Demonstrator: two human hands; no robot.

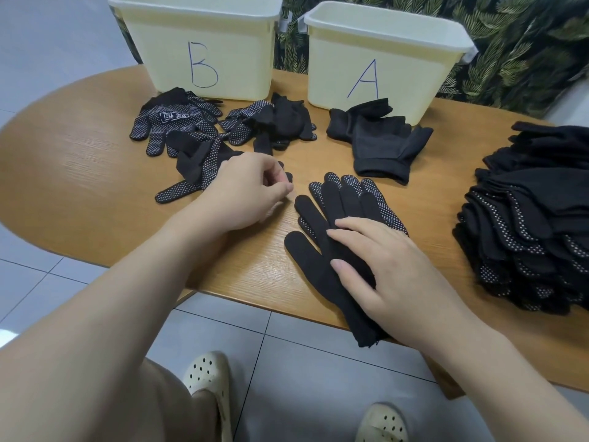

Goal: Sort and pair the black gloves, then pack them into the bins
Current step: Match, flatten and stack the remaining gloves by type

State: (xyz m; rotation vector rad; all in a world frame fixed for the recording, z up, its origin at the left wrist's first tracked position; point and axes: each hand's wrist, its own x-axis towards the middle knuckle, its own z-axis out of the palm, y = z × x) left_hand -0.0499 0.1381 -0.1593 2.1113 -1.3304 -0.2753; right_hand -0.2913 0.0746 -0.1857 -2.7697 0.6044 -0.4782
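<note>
A stacked pair of black gloves point(338, 215) lies near the table's front edge, a plain one on top of a white-dotted one. My right hand point(382, 269) rests flat on the pair, fingers nearly straight. My left hand point(245, 196) hovers just left of the pair's fingertips with fingers curled and holding nothing, partly covering a dotted glove point(194, 177). Two cream bins stand at the back: bin B point(204, 49) on the left and bin A point(379, 65) on the right. What the bins hold is hidden.
Dotted gloves point(175, 122) and a crumpled heap point(271, 122) lie before bin B. Plain black gloves point(379, 145) lie before bin A. A tall stack of gloves point(529, 224) fills the table's right end. The wooden table point(79, 173) has a rounded left end.
</note>
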